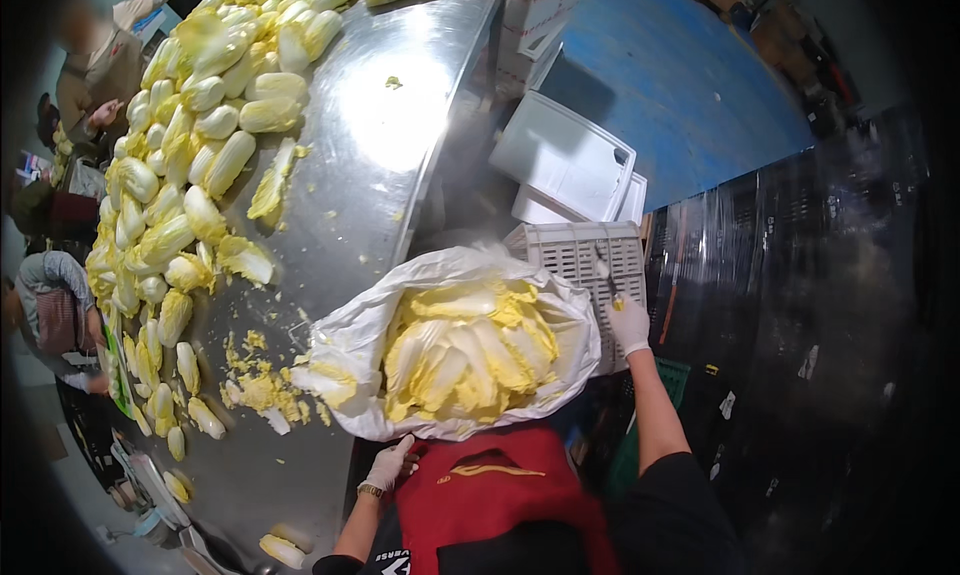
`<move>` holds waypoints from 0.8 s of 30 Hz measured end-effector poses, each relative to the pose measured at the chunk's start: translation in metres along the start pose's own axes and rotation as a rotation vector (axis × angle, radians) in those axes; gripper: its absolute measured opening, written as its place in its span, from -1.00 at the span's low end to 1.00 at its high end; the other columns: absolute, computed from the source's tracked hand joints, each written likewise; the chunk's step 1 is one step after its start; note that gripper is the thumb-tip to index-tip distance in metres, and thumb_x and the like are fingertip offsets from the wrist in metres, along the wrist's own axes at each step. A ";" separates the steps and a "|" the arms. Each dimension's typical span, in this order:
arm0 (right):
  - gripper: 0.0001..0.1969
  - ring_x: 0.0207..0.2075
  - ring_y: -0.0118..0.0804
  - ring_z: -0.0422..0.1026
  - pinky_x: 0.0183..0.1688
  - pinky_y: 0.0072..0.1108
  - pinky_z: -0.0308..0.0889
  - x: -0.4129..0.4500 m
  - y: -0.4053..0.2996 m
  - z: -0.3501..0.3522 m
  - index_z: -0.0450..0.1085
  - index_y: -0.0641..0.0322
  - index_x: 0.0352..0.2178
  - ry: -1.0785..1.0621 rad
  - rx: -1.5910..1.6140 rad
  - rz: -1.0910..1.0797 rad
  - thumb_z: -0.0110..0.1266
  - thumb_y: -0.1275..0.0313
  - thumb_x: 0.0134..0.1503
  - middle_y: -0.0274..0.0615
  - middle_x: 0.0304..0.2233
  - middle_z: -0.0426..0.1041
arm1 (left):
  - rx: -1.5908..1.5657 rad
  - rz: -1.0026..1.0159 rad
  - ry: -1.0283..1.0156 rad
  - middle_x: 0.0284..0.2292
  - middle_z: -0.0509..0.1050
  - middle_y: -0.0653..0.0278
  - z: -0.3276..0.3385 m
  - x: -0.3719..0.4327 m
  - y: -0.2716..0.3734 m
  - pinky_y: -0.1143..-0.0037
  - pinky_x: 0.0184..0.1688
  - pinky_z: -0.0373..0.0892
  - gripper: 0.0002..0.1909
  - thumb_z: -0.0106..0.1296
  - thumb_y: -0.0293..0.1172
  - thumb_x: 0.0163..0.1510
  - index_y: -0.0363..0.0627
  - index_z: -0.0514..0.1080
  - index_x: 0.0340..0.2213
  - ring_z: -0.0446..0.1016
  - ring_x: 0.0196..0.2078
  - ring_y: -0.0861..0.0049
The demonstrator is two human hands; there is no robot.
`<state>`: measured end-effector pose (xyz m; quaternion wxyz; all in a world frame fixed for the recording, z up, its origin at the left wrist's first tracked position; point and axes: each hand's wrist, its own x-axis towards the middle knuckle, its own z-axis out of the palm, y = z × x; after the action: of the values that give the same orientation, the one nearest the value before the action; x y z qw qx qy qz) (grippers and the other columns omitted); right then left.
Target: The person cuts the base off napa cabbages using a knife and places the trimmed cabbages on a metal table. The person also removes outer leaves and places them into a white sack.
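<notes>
Before me stands a white sack [341,335] with its mouth spread wide, full of yellow and white napa cabbage leaves [469,350]. My left hand [391,464], in a white glove, is at the sack's lower rim, its fingers bent by the edge; whether it grips the rim is not plain. My gloved right hand [628,324] is closed around the handle of a knife [606,270], over an upturned-looking grey plastic crate [585,245] right of the sack. Many napa cabbages [225,162] lie heaped on the steel table [300,470] at the left.
Leaf scraps [262,384] lie on the table left of the sack. White foam boxes [566,151] stand beyond the crate. Film-wrapped black stacks [772,312] rise at the right, with a green crate [645,432] beside my right arm. Co-workers [60,305] are across the table.
</notes>
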<state>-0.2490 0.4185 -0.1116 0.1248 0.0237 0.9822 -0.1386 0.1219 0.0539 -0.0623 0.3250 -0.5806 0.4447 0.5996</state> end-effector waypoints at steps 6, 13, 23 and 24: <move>-0.65 -0.23 0.02 0.42 -0.18 -0.31 0.32 0.027 0.035 0.035 0.40 0.24 -0.32 -0.182 -0.044 -0.066 0.20 0.26 -0.12 0.02 -0.30 0.45 | -0.499 0.041 0.071 -0.35 0.48 0.34 0.056 0.084 -0.050 0.53 -0.25 0.35 -0.65 0.12 -0.13 -0.02 -0.02 0.40 -0.23 0.44 -0.33 0.55; -0.67 -0.17 -0.02 0.42 -0.08 -0.40 0.29 0.088 -0.054 0.013 0.40 0.35 -0.19 -0.239 0.480 -0.483 0.03 0.35 0.04 0.08 -0.26 0.45 | -0.893 0.317 -0.014 -0.15 0.46 0.22 0.080 0.083 -0.062 0.35 -0.05 0.38 -0.68 -0.04 -0.34 0.06 -0.21 0.36 -0.14 0.44 -0.09 0.38; -0.56 -0.13 0.03 0.42 -0.04 -0.39 0.29 0.157 -0.207 0.153 0.41 0.36 -0.22 -0.660 0.021 -0.620 -0.04 0.17 0.03 0.13 -0.22 0.45 | -1.247 0.362 -0.134 -0.04 0.37 0.15 0.075 0.138 -0.094 0.32 0.13 0.21 -0.60 -0.16 -0.36 0.05 -0.28 0.31 -0.08 0.32 0.04 0.27; -0.54 -0.09 0.07 0.38 -0.02 -0.37 0.27 0.146 -0.227 0.129 0.39 0.40 -0.19 -0.745 -0.142 -0.663 -0.01 0.19 0.00 0.22 -0.15 0.40 | -1.215 0.378 -0.039 0.02 0.32 0.16 0.081 0.158 -0.102 0.30 0.17 0.14 -0.57 -0.19 -0.34 0.06 -0.26 0.27 -0.04 0.26 0.09 0.26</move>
<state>-0.3783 0.1665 -0.2085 0.4173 -0.3492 0.8327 -0.1026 0.1632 0.1472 -0.2394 -0.1660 -0.5618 0.1140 0.8024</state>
